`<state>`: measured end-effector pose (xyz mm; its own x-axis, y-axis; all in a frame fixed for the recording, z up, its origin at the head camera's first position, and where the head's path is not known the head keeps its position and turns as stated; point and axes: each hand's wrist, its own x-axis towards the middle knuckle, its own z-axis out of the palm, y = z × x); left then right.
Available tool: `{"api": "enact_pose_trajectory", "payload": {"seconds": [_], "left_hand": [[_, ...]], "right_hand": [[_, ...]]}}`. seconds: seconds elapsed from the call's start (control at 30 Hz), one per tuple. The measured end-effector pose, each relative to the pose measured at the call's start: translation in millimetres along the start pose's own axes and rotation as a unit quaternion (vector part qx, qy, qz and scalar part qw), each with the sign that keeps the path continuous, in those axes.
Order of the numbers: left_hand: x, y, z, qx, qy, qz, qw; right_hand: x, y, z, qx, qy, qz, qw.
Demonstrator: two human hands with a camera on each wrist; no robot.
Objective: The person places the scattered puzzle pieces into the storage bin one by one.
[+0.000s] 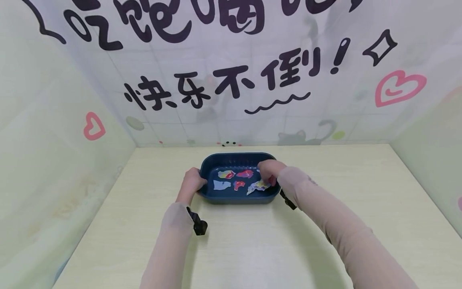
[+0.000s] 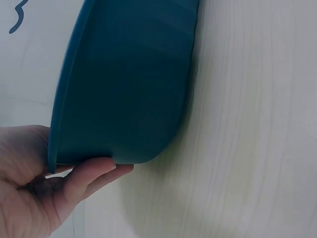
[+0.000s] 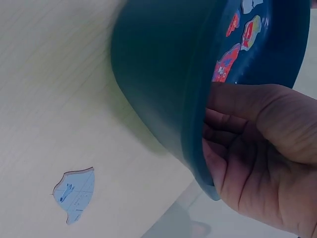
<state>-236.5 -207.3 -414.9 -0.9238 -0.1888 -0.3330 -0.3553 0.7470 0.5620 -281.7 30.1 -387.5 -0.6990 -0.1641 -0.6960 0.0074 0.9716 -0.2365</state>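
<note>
A dark blue plastic basin (image 1: 238, 199) with rounded corners stands on the table. My left hand (image 1: 193, 180) grips its left end, thumb over the rim and fingers along the outside wall. My right hand (image 1: 271, 170) reaches over the right rim with fingers bent down inside; I cannot tell whether they pinch anything. Right by those fingers lies a white, yellow and purple paper scrap (image 1: 255, 187). Also on the basin floor are a pale blue scrap (image 1: 221, 184), a small red scrap (image 1: 238, 185), a yellow-red scrap (image 1: 226, 174) and a pink-red scrap (image 1: 245, 173).
A torn light blue scrap (image 3: 77, 193) lies on the table outside the basin's right end; the right forearm hides it in the head view. The pale wooden table (image 1: 238, 249) meets a printed cloth backdrop (image 1: 216, 124) just behind the basin.
</note>
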Motion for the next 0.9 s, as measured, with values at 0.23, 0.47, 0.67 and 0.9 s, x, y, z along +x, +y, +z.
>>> {"api": "enact_pose_trajectory", "payload": {"seconds": [0.23, 0.47, 0.67, 0.9], "left_hand": [[-4.1, 2.7, 3.4, -0.005, -0.002, 0.001, 1.0], [-4.5, 1.6, 1.8, -0.019, 0.0, 0.011, 0.9997], [-3.2, -2.0, 1.0, -0.017, 0.006, 0.022, 0.9996], [-3.9, 0.6, -0.4, -0.019, -0.006, 0.013, 0.9997]], "right_hand": [[0.4, 3.2, 3.1, 0.005, 0.013, 0.002, 0.9999], [0.4, 8.2, -3.8, -0.001, 0.039, -0.049, 0.9981], [-5.1, 18.0, -14.5, 0.058, 0.019, -0.117, 0.9912], [-12.5, 34.9, -23.1, 0.121, 0.006, -0.164, 0.979]]}}
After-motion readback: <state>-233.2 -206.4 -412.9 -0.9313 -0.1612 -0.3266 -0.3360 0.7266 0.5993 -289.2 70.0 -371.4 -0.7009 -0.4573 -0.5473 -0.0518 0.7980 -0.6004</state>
